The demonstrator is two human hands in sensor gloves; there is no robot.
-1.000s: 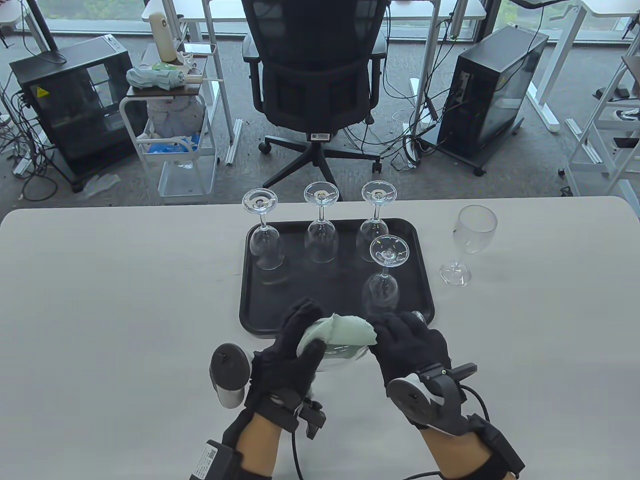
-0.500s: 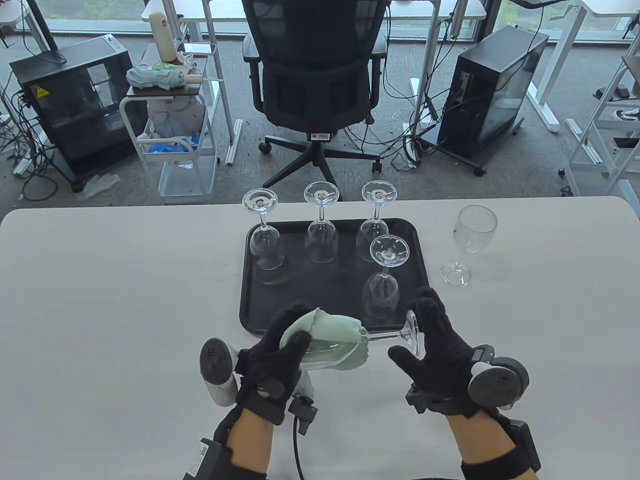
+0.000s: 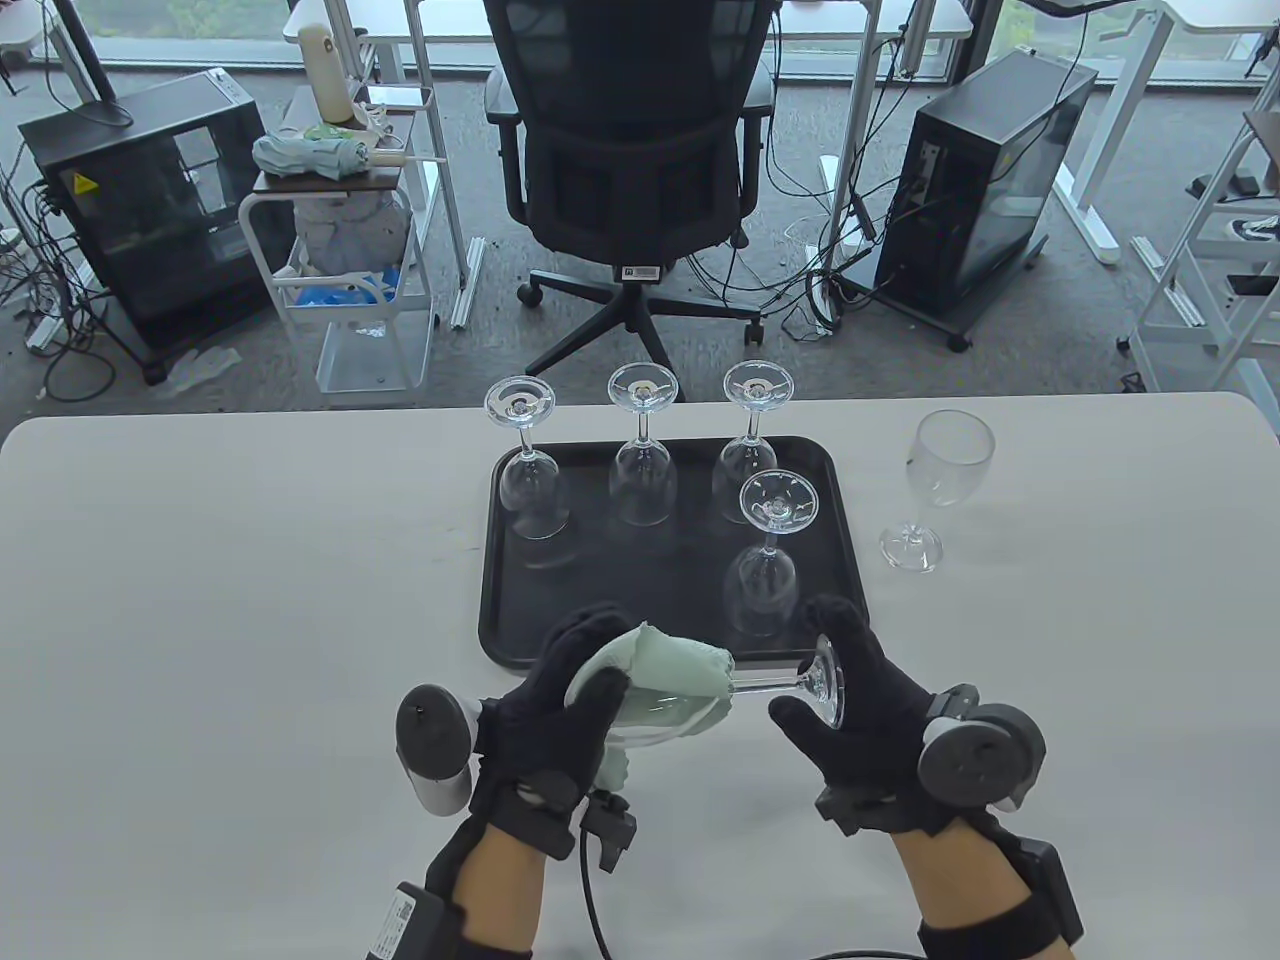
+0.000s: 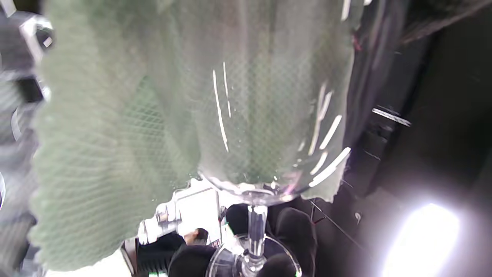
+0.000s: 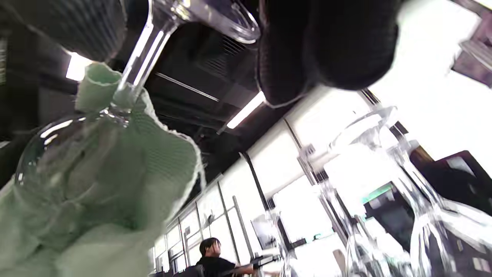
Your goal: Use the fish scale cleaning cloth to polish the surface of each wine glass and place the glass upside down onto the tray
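Left hand wraps cloth round sideways glass; right hand pinches its foot. Just behind: tray, four glasses upside down. Upright glass stands right, on desk.

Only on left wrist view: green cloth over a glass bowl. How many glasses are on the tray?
Observer: Four inverted glasses stand on the black tray.
Operator: Any left to polish?
Observer: One upright glass stands on the table, right of the tray.
Operator: Where's mine?
Observer: The held glass lies sideways over the tray's near edge, left hand gripping the cloth round the bowl, right hand at the foot.
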